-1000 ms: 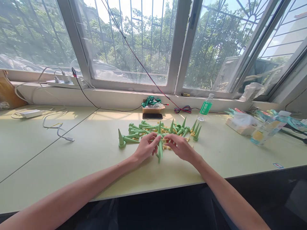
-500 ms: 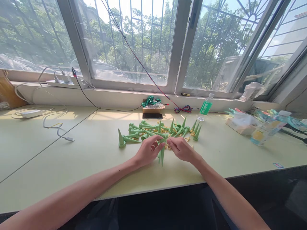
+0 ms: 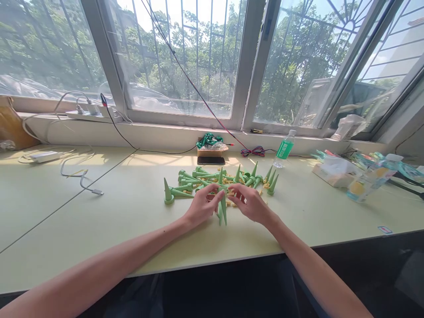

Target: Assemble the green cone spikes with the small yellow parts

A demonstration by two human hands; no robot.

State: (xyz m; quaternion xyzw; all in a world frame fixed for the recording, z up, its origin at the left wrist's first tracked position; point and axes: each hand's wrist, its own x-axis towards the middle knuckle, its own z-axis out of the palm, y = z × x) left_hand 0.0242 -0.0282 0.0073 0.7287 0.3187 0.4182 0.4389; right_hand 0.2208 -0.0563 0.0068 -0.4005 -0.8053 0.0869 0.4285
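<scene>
My left hand [image 3: 202,205] pinches a green plastic watering spike [image 3: 223,210] near its wide top, with the point toward me. Just right of that top is my right hand [image 3: 252,204], its thumb and forefinger curved and apart. Small yellow plastic pieces [image 3: 231,193] show by its fingertips; I cannot tell whether it touches one. A second green spike is partly hidden behind the held one. Beyond my hands lies a pile of green spikes [image 3: 185,180] mixed with yellow pieces. One green spike [image 3: 168,192] stands upright on the left, and several stand on the right.
Behind the pile are a black phone [image 3: 211,160] and a small box [image 3: 210,152] of green items. A green-labelled bottle [image 3: 285,150] stands to the right, near a tissue box [image 3: 331,173] and another bottle [image 3: 367,183]. A cable [image 3: 81,179] lies on the left tabletop.
My right hand's fingers have opened and moved slightly away from the spike's top. The held spike has shifted a little, still in my left hand.
</scene>
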